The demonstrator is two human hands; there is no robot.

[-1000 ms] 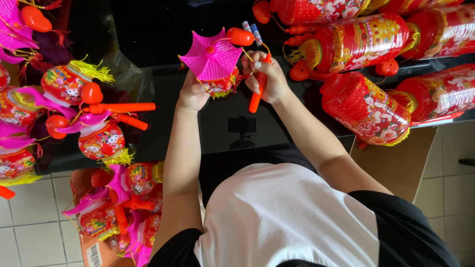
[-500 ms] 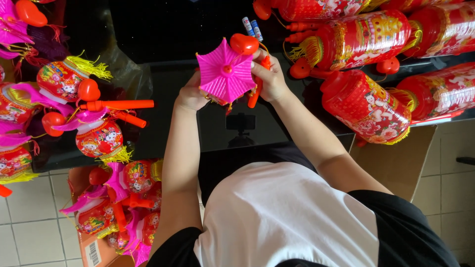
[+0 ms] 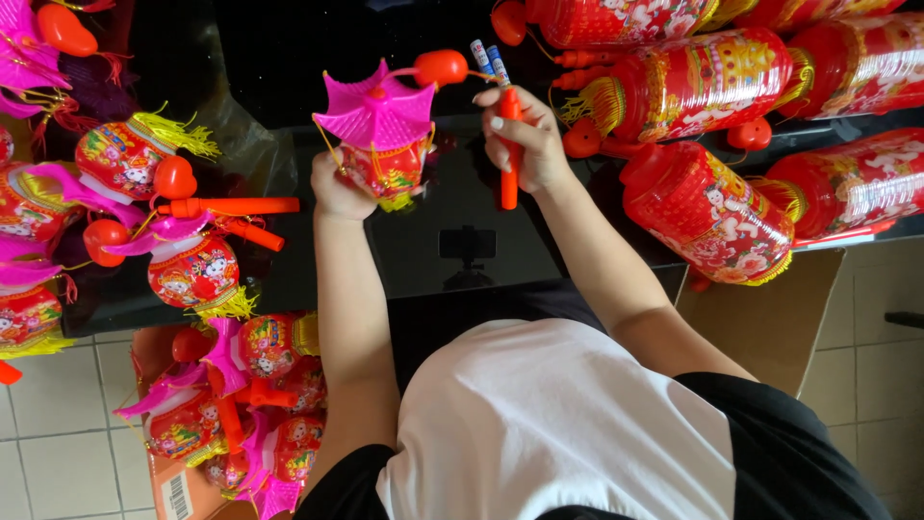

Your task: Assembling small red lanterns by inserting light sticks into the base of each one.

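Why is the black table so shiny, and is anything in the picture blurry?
Head view: the black table is glossy and mirrors a small dark shape below the lantern. Light is soft, with no harsh glare. The left hand, right hand and orange stick look sharp; the picture appears upside down.

The fingers of the left hand are hidden behind the small lantern that is held, so the grip cannot be made out; the middle of the orange handle is covered by the right hand; the two batteries at its top are too small for detail; the large red lanterns are cut off by the right and top edges; the pink-roofed lanterns at left are clipped by the edge; the cardboard box is cut off below.
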